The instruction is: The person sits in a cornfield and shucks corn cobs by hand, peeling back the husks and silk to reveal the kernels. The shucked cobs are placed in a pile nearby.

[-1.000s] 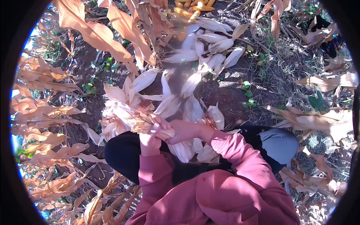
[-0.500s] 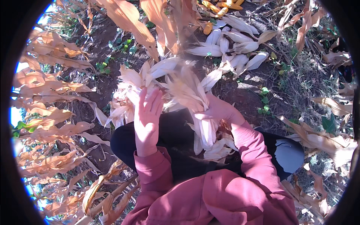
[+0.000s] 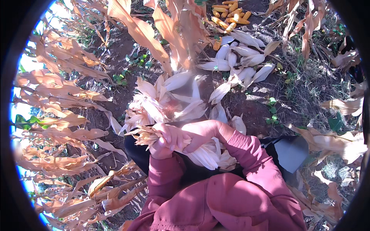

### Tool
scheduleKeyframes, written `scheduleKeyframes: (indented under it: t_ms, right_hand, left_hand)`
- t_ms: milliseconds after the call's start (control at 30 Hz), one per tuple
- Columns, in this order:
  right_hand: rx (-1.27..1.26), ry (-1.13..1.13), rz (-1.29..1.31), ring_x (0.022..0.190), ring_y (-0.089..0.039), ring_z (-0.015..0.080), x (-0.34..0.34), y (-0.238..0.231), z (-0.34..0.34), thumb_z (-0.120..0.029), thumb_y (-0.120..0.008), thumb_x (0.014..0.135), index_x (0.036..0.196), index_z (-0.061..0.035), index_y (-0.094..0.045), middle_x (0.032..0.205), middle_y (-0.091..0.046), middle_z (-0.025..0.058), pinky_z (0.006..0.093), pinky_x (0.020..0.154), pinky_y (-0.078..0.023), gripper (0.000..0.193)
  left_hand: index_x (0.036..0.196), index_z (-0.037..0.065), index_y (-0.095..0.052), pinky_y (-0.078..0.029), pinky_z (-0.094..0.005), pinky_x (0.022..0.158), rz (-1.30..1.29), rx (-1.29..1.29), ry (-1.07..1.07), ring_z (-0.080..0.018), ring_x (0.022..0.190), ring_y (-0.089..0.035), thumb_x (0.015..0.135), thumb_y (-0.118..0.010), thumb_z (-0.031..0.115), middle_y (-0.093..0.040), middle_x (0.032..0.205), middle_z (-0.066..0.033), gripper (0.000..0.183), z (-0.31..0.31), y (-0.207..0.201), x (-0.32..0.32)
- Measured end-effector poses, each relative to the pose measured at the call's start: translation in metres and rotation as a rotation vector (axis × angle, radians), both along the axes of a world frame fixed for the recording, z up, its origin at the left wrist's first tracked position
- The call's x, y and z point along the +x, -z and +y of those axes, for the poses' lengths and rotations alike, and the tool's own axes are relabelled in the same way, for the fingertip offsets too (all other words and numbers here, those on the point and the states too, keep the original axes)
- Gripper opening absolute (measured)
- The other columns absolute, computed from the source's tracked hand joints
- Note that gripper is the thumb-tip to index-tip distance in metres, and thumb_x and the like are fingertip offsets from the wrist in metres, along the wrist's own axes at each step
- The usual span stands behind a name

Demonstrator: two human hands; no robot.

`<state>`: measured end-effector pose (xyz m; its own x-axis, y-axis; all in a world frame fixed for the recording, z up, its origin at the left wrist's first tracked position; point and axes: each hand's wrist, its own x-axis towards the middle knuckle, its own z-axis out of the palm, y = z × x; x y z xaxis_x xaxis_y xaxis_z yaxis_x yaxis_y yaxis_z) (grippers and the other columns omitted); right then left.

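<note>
A husk-covered ear of corn (image 3: 204, 157) lies slantwise across my lap, its pale dry leaves wrapped around it. My left hand (image 3: 163, 141) is closed around its frayed end, where dry husk tips (image 3: 143, 135) stick out past the fingers. Close beside it, my right hand (image 3: 201, 133) grips the husk farther along, thumb on top. No kernels show on this ear. Just beyond my hands sits a heap of loose pale husks (image 3: 152, 108).
Several unhusked ears (image 3: 250, 59) lie on the soil ahead to the right. Behind them is a pile of bare yellow-orange corn cobs (image 3: 233, 18). Dry standing corn stalks (image 3: 65, 134) line the left, with more dry leaves (image 3: 335, 144) and grass on the right.
My left hand has gone from open and raised to closed around the husk's frayed end. My right hand has brought the ear lower, tilting that end toward the left.
</note>
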<state>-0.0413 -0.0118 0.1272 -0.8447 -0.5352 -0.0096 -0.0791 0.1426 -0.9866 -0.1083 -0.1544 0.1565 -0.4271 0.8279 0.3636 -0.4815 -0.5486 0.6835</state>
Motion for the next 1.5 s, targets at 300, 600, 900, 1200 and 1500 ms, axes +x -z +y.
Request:
scheduleKeyframes:
  t_ms: [300,600,900,1200,1500]
  right_hand:
    - [-0.014,-0.196,-0.021,0.093,-0.056,0.0202,-0.009,-0.032,-0.007,-0.031,-0.067,0.071,0.110,-0.0022,-0.055,0.099,-0.060,0.0116,0.0297,0.083,-0.043,0.051]
    - [0.141,0.631,-0.291,0.099,-0.055,0.0220,-0.034,0.103,0.055,-0.036,-0.061,0.079,0.107,-0.0009,-0.058,0.109,-0.057,0.0132,0.0316,0.087,-0.042,0.045]
    - [0.707,0.765,0.078,0.116,-0.042,0.0400,-0.154,0.186,-0.025,-0.046,-0.072,0.062,0.136,-0.0069,-0.027,0.139,-0.023,0.0236,0.0429,0.094,-0.039,0.095]
    - [0.329,0.849,-0.032,0.081,-0.062,0.0190,-0.257,0.174,-0.019,-0.005,-0.051,0.077,0.103,-0.0018,-0.061,0.087,-0.065,0.0129,0.0301,0.074,-0.047,0.028]
    - [0.604,1.364,0.317,0.110,-0.047,0.0322,-0.266,0.171,0.053,-0.001,-0.055,0.073,0.119,-0.0023,-0.046,0.115,-0.052,0.0151,0.0392,0.092,-0.039,0.046]
  left_hand:
    - [0.085,0.009,-0.045,-0.036,-0.0279,0.058,-0.010,-0.148,-0.312,-0.0083,0.049,-0.035,0.072,-0.074,0.020,-0.034,0.056,0.0046,0.034,-0.023,-0.036,0.024]
    - [0.085,0.006,-0.053,-0.035,-0.0282,0.049,-0.067,-0.090,-0.437,-0.0090,0.041,-0.036,0.072,-0.070,0.011,-0.039,0.049,0.0043,0.021,-0.032,-0.032,-0.001]
    - [0.088,0.005,-0.056,-0.042,-0.0298,0.053,-0.027,-0.175,-0.471,-0.0119,0.044,-0.045,0.077,-0.069,0.009,-0.048,0.052,0.0013,0.017,-0.080,-0.021,-0.027]
    - [0.091,0.004,-0.051,-0.045,-0.0311,0.056,-0.032,-0.140,-0.596,-0.0114,0.044,-0.044,0.081,-0.065,0.010,-0.046,0.054,0.0010,0.018,-0.118,-0.011,-0.042]
    - [0.092,-0.001,-0.049,-0.044,-0.0342,0.055,-0.063,0.016,-0.619,-0.0144,0.049,-0.046,0.078,-0.060,0.000,-0.051,0.061,-0.0048,0.018,-0.129,-0.002,-0.051]
